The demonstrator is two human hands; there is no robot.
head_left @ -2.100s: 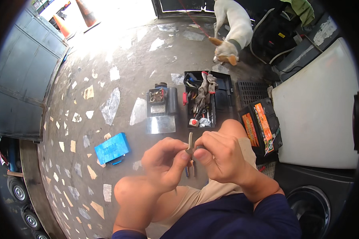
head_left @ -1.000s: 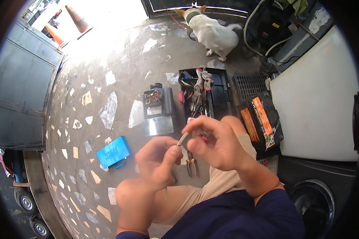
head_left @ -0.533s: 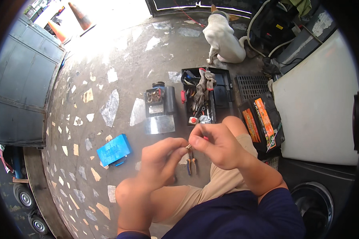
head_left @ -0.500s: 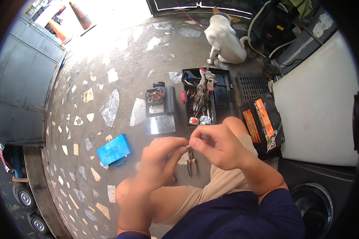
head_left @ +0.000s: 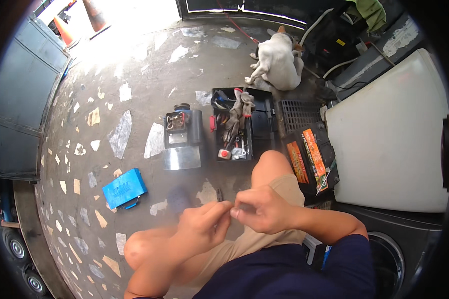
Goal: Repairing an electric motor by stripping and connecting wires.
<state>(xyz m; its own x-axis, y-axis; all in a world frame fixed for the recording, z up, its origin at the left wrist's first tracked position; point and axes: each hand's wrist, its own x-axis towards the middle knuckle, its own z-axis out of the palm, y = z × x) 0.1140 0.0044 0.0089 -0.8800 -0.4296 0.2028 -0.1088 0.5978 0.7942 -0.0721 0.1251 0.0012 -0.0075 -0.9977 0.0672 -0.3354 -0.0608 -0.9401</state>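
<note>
Fingers (head_left: 215, 209) of left hand (head_left: 197, 231) and right hand (head_left: 267, 212) are bent, tips nearly meeting; whether they pinch something, I cannot tell. Dark pliers (head_left: 219, 194), partly hidden, show just beyond them at eleven o'clock.

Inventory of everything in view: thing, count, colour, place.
toolbox: 1, black, open, floor, centre
gloves: count unclear, grey, in toolbox
motor: 1, black and grey, left of toolbox
case: 1, blue, floor, left
battery: 1, black and orange, right
grate: 1, black, beyond battery
panel: 1, whitish, far right
dog: 1, white, beyond toolbox
cones: 2, orange, top left
cloth: 1, green, top right
doors: count unclear, grey, left
wheels: 2, black and silver, lower left
tool tip: 1, dark, beyond hands
shirt: 1, navy, bottom
shorts: 1, beige, lap
left hand: 1, bare, centre, fingers bent
right hand: 1, bare, fingertips close to left's
</note>
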